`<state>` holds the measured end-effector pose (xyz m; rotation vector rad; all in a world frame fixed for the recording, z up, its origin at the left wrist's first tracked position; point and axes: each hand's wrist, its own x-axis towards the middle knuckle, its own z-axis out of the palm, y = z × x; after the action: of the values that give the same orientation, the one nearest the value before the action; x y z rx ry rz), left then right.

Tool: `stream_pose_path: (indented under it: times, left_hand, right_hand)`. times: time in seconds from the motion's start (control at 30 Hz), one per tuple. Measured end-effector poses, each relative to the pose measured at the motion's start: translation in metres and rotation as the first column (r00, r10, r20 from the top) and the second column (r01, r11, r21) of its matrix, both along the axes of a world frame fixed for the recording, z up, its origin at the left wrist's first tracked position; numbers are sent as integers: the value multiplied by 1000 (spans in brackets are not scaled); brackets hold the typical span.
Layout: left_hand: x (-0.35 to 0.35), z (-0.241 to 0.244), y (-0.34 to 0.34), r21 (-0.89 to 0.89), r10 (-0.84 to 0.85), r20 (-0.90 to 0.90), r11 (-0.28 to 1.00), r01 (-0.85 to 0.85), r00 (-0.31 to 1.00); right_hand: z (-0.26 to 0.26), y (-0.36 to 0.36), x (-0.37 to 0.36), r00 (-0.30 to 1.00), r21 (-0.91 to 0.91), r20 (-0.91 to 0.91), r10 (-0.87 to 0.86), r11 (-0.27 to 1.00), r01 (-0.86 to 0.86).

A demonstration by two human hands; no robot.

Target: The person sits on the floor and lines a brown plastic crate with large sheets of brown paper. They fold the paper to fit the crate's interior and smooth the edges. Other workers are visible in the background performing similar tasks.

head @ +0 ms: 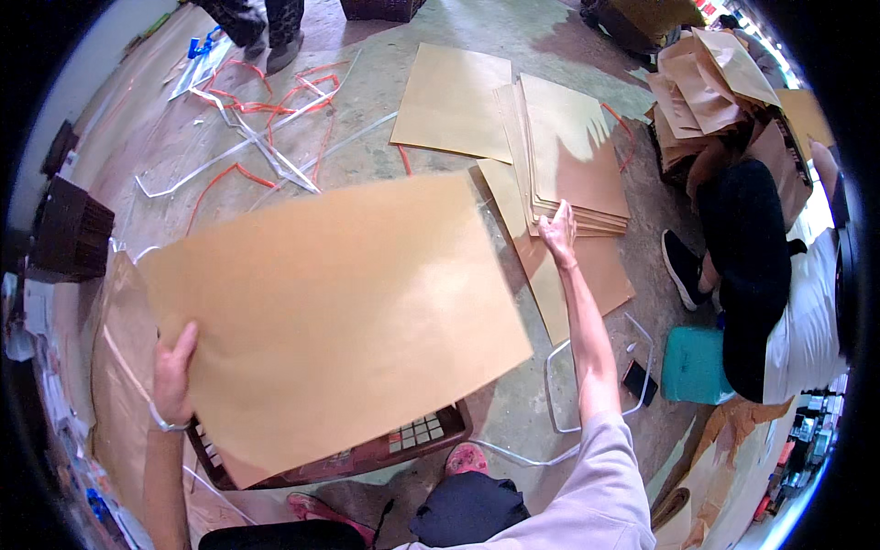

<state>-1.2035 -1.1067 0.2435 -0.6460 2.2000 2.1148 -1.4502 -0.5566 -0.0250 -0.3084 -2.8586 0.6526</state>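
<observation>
My left hand (pixel 175 375) grips the left edge of a large sheet of brown paper or card (pixel 337 309), its thumb on top. The sheet is tilted above a dark red plastic crate (pixel 454 430) and hides most of it. My right hand (pixel 560 230) is at the lower left edge of a stack of brown sheets (pixel 574 137) on the floor, its fingers against the edges; whether it pinches any is hard to tell. Under the stack lie more brown sheets (pixel 550 295), and one sheet (pixel 454 100) lies beside it.
White and red strapping bands (pixel 254 130) lie tangled on the concrete floor. A person (pixel 749 275) sits at the right near a teal stool (pixel 694 364) and a basket of crumpled brown paper (pixel 715 89). A phone (pixel 639 381) lies nearby. Another person's legs (pixel 278 31) are at top left.
</observation>
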Motion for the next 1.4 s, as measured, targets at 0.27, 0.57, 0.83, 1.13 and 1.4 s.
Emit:
stream_pose_path:
  times: [0.27,0.57,0.83,1.13,1.4]
  left_hand:
    - [99,7,-74,47,235,205,967,-250,950]
    - [164,-11,-110,-38,307,317,950,-311,897]
    - [179,-10,-135,-188,364,360,930,-316,859]
    - [160,-25,-165,-105,163,227,984,-143,960]
    - [151,-52,-214,-107,26,118,994,-14,993]
  right_hand:
    - [-24,3,-47,966,349,259,2,932,-96]
    - [-32,8,-5,941,400,-257,221,911,-104]
    - [111,-36,45,958,-67,-285,44,996,-66]
    - [369,-123,140,753,-555,-593,284,534,-638]
    - [456,-121,178,691,-629,-710,135,319,-709]
